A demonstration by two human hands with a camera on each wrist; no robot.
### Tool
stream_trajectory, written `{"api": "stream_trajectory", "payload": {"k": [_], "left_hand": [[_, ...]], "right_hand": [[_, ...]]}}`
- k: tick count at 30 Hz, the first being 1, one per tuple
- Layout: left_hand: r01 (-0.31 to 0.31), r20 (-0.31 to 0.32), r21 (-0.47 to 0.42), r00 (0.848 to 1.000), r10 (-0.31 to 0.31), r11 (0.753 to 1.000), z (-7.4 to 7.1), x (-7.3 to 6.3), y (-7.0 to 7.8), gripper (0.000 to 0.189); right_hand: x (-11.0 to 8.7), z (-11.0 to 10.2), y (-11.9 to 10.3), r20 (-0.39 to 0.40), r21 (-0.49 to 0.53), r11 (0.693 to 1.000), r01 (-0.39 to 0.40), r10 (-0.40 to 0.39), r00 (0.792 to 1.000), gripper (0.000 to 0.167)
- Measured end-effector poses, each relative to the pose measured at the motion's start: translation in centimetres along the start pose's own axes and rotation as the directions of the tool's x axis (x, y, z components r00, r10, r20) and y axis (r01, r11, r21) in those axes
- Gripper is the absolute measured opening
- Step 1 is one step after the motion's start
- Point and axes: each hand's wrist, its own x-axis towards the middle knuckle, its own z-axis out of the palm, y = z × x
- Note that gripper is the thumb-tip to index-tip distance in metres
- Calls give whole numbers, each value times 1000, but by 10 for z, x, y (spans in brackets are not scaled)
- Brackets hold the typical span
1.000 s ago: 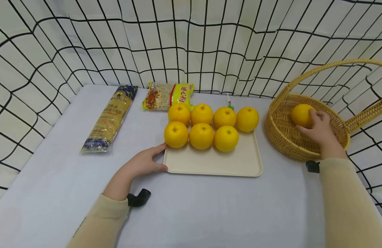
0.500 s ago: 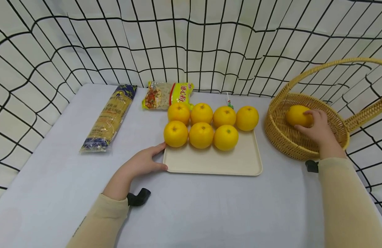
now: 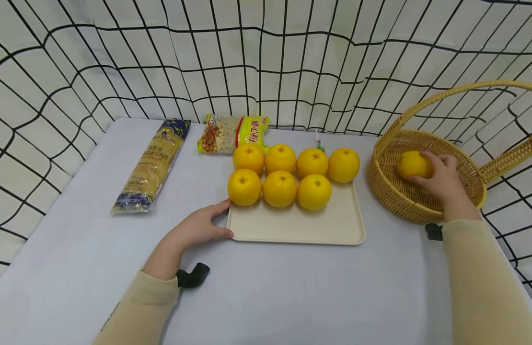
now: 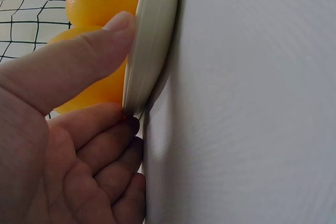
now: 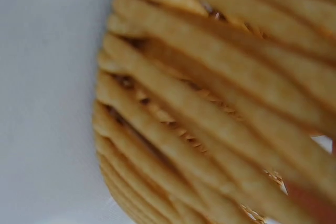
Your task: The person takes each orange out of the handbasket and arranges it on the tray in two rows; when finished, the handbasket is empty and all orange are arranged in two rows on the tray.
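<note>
In the head view, my left hand [image 3: 198, 227] touches the left edge of a cream tray [image 3: 298, 230], thumb and forefinger spread along it. The left wrist view shows the thumb [image 4: 100, 51] at the tray's rim [image 4: 155, 35]. Several oranges [image 3: 280, 189] sit in two rows on the tray's far part. At the right, my right hand [image 3: 443, 177] reaches into a wicker basket [image 3: 391, 206] and holds an orange [image 3: 413, 165] from its right side. In the right wrist view, basket weave [image 5: 199, 108] hides nearly all of that hand.
A long pack of noodles [image 3: 154, 167] lies at the left of the white table. Behind the oranges are a bag of pasta [image 3: 231, 134] and a small lollipop [image 3: 319, 145]. The basket's tall handle [image 3: 456, 91] arches up beside black wire mesh [image 3: 274, 52].
The orange in the basket has moved slightly left and down, with my right fingers still around it. My left hand and the tray have stayed in place.
</note>
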Motion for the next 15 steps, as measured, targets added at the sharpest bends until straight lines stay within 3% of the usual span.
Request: {"api": "stream_trajectory", "payload": {"k": [4,10,15], "left_hand": [[-3,1,-2,1000,3,1000,1,0,0,86],[-3,3,-6,1000,3,1000,1,1,0,86],[-1,6,-2,1000,1,1000,0,-1,1,86]], "right_hand": [[-1,-1,1,2,14,1000,-12,12,1000,86],[1,0,2,-23,-67,997,36,-38,999,85],[-2,-2,0,-2,-55,999,-2,2,1000,95]]}}
